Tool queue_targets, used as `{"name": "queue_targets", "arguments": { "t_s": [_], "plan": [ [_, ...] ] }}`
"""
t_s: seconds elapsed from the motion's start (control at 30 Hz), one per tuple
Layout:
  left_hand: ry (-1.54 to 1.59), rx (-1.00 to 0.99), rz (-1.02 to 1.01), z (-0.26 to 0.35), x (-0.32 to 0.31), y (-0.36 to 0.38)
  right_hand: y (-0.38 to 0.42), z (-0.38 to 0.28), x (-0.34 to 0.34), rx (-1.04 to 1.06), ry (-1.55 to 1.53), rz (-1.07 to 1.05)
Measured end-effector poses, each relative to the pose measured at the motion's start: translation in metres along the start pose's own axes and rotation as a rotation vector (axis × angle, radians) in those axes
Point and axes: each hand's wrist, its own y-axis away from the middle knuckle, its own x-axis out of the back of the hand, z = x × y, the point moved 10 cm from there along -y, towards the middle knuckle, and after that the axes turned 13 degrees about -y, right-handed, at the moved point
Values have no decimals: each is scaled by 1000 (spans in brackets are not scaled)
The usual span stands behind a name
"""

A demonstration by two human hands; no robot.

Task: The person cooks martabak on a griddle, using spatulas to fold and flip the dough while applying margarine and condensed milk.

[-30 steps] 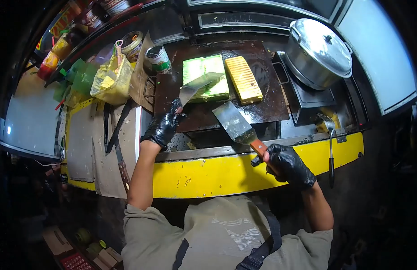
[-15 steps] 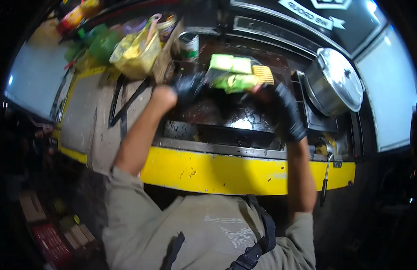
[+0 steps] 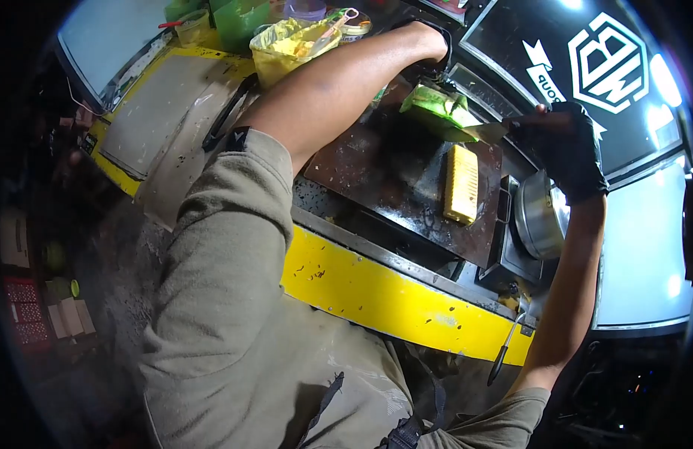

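Note:
My right hand (image 3: pixel 567 150), in a black glove, is closed round the handle of a flat-bladed metal spatula (image 3: pixel 487 132). Its blade meets the near right corner of a green bread-like slab (image 3: pixel 438 108), which lies toward the back of a dark, shiny plate (image 3: pixel 391 176). My left arm stretches across to the far side, where my gloved left hand (image 3: pixel 438 52) is just beyond the slab; its fingers are mostly hidden behind the wrist. Nearer to me on the plate sits a yellow, ridged bread-like block (image 3: pixel 461 185), apart from both hands.
A tub of yellow spread (image 3: pixel 290 49) with a pink-handled utensil stands at the back left, near green containers (image 3: pixel 240 22). On the right is a metal pot (image 3: pixel 539 217) on a stove. A black-handled utensil (image 3: pixel 504 352) hangs over the yellow counter edge (image 3: pixel 376 303).
My view has turned and shifted. My left hand has moved to the far side, and my right hand has risen with the spatula at the slab. The pale green pieces no longer lie spread out.

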Motion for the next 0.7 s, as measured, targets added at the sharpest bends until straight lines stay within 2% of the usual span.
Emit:
{"name": "queue_targets", "arguments": {
  "t_s": [0.07,0.1,0.17,0.2,0.23,0.27,0.3,0.33,0.37,0.4,0.43,0.47,0.53,0.6,0.63,0.7],
  "plan": [
    [-15,-5,13,-5,-3,-7,12,11,6,-247,-129,96],
    [-22,-10,18,-6,-8,-4,15,4,5,-252,-127,101],
    [-34,-27,26,-5,-17,13,25,-12,-15,-284,155,-94],
    [-41,-36,32,0,-19,41,46,-28,-16,-273,-377,124],
    [-51,-46,41,2,-18,33,89,11,-55,-541,-1287,438],
    [-54,-57,49,10,-17,57,117,4,-78,-735,-1478,490],
    [194,-53,108,22,-8,112,126,-15,-98,-868,-1359,394],
    [443,-51,161,37,5,153,148,-16,-116,-762,-1382,422],
    [495,-175,161,61,23,166,163,-31,-132,-775,-1377,525],
    [549,-305,154,83,46,179,176,-44,-156,-824,-1497,507],
    [720,-177,113,81,58,191,195,-44,-177,-823,-1417,499],
    [888,-42,65,80,61,203,196,-62,-181,-915,-1535,577],
    [1030,128,-69,90,40,217,200,-73,-193,-953,-1481,615],
    [1090,175,-120,101,24,217,210,-72,-216,-1078,-1520,524],
    [1074,225,-86,101,19,215,199,-78,-211,-1114,-1677,714],
    [1134,316,-49,102,6,214,206,-60,-237,-1112,-1690,771]
  ]
}}
